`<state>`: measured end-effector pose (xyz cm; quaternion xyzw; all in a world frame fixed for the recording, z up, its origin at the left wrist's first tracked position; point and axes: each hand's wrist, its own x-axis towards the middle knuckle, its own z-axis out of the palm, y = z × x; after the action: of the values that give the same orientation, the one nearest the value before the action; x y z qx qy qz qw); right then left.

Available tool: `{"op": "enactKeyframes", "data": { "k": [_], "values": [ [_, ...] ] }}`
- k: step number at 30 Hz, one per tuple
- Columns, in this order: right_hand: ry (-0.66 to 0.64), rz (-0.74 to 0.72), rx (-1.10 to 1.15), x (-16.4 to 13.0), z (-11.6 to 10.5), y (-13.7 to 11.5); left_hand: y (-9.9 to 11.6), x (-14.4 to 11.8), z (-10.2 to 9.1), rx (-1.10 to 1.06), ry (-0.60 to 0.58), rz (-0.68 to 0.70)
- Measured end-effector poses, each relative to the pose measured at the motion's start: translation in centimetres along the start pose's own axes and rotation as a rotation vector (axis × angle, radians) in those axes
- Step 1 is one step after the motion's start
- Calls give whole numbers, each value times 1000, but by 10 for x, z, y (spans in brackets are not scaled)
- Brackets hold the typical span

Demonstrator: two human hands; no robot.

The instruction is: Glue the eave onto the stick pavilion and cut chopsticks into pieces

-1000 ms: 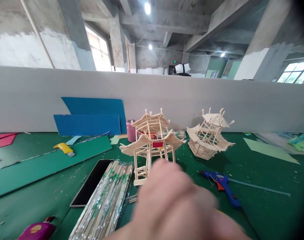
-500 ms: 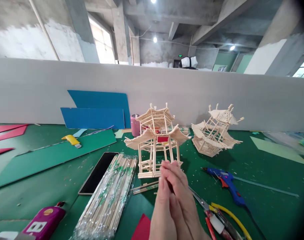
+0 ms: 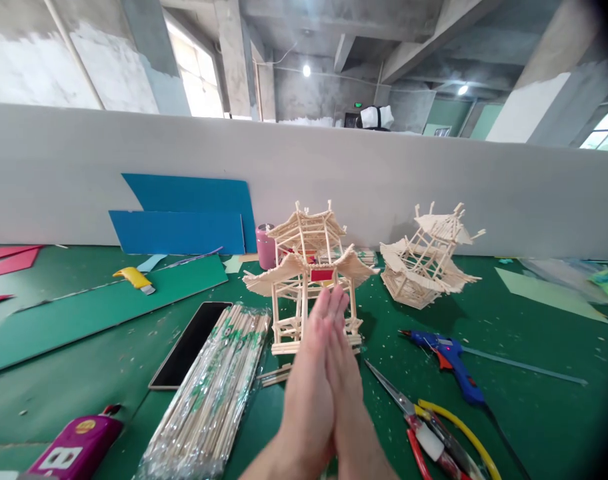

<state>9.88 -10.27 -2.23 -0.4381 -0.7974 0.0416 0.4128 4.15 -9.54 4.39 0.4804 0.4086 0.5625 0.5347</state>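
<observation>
Far left: a pink device [image 3: 74,447] at 8 o'clock, a yellow utility knife [image 3: 133,279] at 10 o'clock on the green surface [image 3: 84,373].
Left of centre: a black phone [image 3: 190,343] just beside a wrapped bundle of bamboo skewers [image 3: 211,393].
Centre: left hand [image 3: 309,393] and right hand [image 3: 347,393] pressed flat palm to palm, holding nothing, fingertips in front of the stick pagoda model [image 3: 309,273] at 12 o'clock.
Right: scissors [image 3: 424,433], a blue glue gun [image 3: 449,357], a second, tilted stick pagoda [image 3: 427,263] at 2 o'clock.

No legible text or labels
</observation>
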Motion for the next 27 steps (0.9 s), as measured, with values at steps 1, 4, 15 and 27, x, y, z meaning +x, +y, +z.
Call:
{"op": "enactKeyframes", "data": {
  "k": [1,4,15,27],
  "values": [
    [12,-19,-9,0,1,-1,2,4,-3,-150,-41,-49],
    [50,-29,-17,1,-7,-1,4,14,-15,-496,-78,-199],
    [-219,-124,2,18,-55,12,-2,18,-41,-405,-249,-486],
    [46,-7,410,10,-73,17,-7,24,-46,-248,-92,-290]
  ]
}}
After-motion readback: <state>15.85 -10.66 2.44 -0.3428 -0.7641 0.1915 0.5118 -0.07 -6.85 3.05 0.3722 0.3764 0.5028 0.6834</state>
